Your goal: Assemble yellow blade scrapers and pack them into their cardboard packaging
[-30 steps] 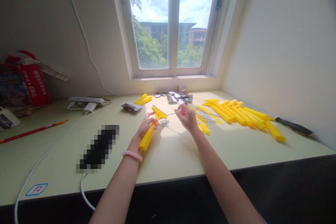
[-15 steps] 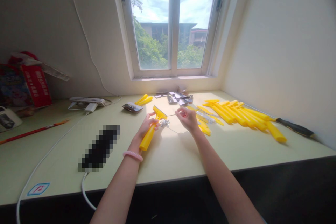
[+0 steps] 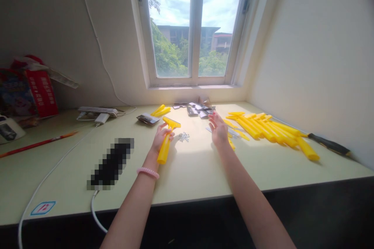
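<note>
My left hand is wrapped around a yellow scraper, its wide head up and its handle slanting down toward me. My right hand is raised over the right-middle of the table, partly curled, with a thin screwdriver whose red part shows at the fingertips. Most of the screwdriver is hidden by the hand. Flat yellow pieces and clear strips lie just beyond and beside that hand. Between both hands is a small heap of tiny metal screws.
Several yellow handles lie in a row at the right, alongside a black-handled tool. Dark packets sit under the window; another packet and yellow handles lie left. A power strip, cable and blurred-out black object are further left.
My right hand has drawn away from the scraper head to the right, and the screwdriver shaft no longer points at it. My left hand has shifted slightly left with the scraper, turning its head.
</note>
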{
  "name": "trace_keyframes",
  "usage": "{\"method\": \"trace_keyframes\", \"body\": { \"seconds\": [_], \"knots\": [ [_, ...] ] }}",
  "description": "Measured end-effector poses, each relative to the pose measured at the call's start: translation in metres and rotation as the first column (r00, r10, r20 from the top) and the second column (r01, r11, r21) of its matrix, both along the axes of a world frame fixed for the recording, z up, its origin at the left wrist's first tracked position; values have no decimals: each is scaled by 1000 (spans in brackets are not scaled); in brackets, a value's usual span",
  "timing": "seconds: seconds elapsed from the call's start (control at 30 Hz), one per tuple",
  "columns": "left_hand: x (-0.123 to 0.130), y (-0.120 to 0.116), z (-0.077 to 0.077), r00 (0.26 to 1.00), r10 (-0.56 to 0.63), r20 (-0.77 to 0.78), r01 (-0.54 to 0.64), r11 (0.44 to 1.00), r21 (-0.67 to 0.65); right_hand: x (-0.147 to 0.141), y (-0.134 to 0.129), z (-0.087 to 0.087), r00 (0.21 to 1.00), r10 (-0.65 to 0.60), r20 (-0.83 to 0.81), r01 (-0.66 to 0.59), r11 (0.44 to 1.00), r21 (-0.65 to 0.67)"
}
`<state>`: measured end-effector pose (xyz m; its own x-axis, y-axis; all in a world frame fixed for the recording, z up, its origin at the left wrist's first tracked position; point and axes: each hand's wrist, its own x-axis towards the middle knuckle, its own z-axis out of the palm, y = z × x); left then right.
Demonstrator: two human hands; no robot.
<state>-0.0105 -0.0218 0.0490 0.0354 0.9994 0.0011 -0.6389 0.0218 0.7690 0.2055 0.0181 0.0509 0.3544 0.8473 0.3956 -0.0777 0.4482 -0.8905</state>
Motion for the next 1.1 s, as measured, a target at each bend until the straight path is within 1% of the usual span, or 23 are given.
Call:
{"method": "trace_keyframes", "body": {
  "seconds": [0.1, 0.17, 0.23, 0.3, 0.37, 0.43, 0.47, 0.5, 0.53, 0.6, 0.63, 0.7, 0.77, 0.83, 1.0, 1.1],
  "knots": [
    [0, 0, 0, 1000, -9, 3, 9, 1000, -4, 7, 6, -5, 991, 96, -97, -99, 995, -24],
    [0, 1, 0, 1000, -15, 5, 15, 1000, 0, 6, 5, -4, 973, 165, -162, -173, 984, -42],
    [0, 1, 0, 1000, -18, 3, 18, 1000, 11, 1, 1, -2, 955, 244, -168, -256, 965, -58],
    [0, 0, 0, 1000, -19, -1, 19, 1000, 14, -9, -5, 1, 940, 330, -88, -336, 940, -65],
    [0, 0, 0, 1000, -16, -4, 16, 1000, 10, -20, -11, 1, 914, 405, 37, -401, 912, -92],
    [0, 0, 0, 1000, -8, -11, 8, 1000, 6, -31, -16, -2, 870, 465, 163, -441, 883, -164],
    [0, 0, 0, 1000, -3, -14, 3, 1000, 5, -36, -18, -4, 847, 475, 238, -435, 877, -202],
    [0, 1, -1, 1000, 2, -15, -2, 1000, 5, -40, -19, -6, 817, 467, 338, -413, 883, -223],
    [0, 1, -1, 1000, 7, -14, -7, 1000, 4, -43, -21, -9, 778, 434, 454, -375, 901, -220],
    [-1, 1, -2, 1000, 20, -6, -20, 1000, 2, -48, -23, -14, 673, 309, 672, -281, 947, -154],
    [-1, 1, -2, 1000, 26, -4, -26, 1000, 0, -49, -24, -16, 615, 245, 750, -240, 964, -118],
    [-1, 1, -2, 999, 36, -4, -36, 999, -8, -51, -25, -19, 521, 172, 836, -181, 980, -89],
    [0, 1, -1, 999, 41, -6, -41, 999, -16, -53, -26, -21, 463, 158, 872, -147, 984, -100],
    [0, 0, 0, 999, 42, -5, -43, 999, -20, -55, -27, -22, 436, 156, 886, -129, 986, -110],
    [0, 1, -1, 1000, 29, 6, -28, 1000, -6, -58, -27, -25, 423, 147, 894, -90, 989, -120],
    [-1, 1, -2, 1000, 19, 13, -19, 1000, -6, -58, -25, -27, 406, 141, 903, -87, 990, -115]
  ]
}}
